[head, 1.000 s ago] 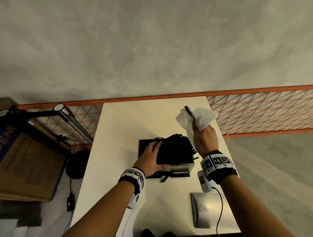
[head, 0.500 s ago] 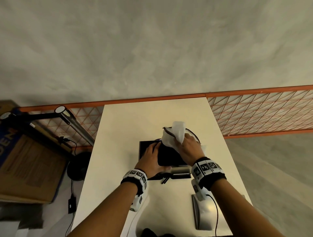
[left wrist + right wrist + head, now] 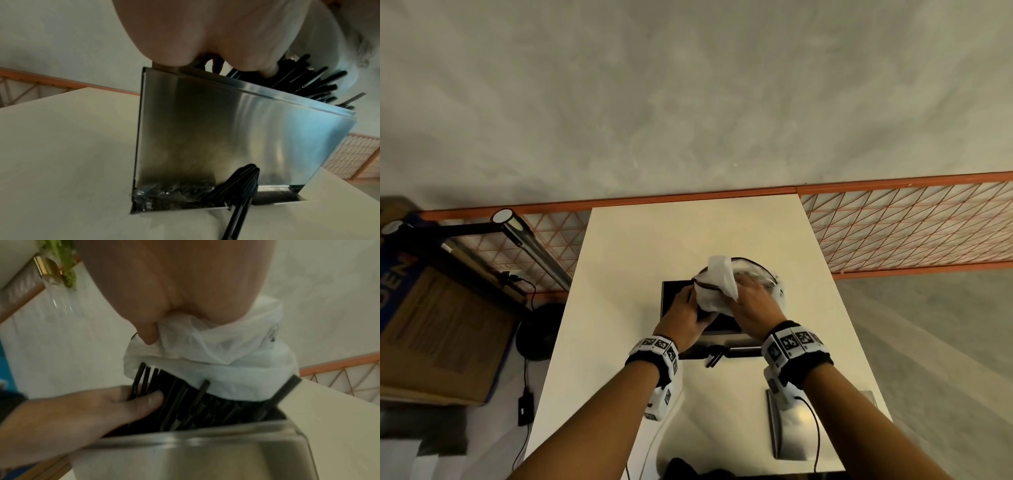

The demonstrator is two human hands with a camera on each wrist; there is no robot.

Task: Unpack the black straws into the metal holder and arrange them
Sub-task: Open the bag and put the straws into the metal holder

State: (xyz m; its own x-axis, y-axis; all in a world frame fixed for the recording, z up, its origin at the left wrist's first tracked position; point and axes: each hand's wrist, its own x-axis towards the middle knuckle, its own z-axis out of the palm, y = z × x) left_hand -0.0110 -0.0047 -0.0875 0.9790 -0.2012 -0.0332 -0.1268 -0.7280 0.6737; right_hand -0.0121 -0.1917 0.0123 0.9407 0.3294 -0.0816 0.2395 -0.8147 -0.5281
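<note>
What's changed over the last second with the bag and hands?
The right hand brought the white bag down and left, from raised beside the metal holder onto the tops of the black straws, gripping it throughout. The left hand kept holding the straws; the holder has not moved.

A cardboard box (image 3: 438,318) and lamp (image 3: 530,246) sit left of the white table (image 3: 626,246).

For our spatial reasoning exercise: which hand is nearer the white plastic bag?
Right. The right hand grips the white plastic bag from above; the left hand holds the black straws just below its edge.
</note>
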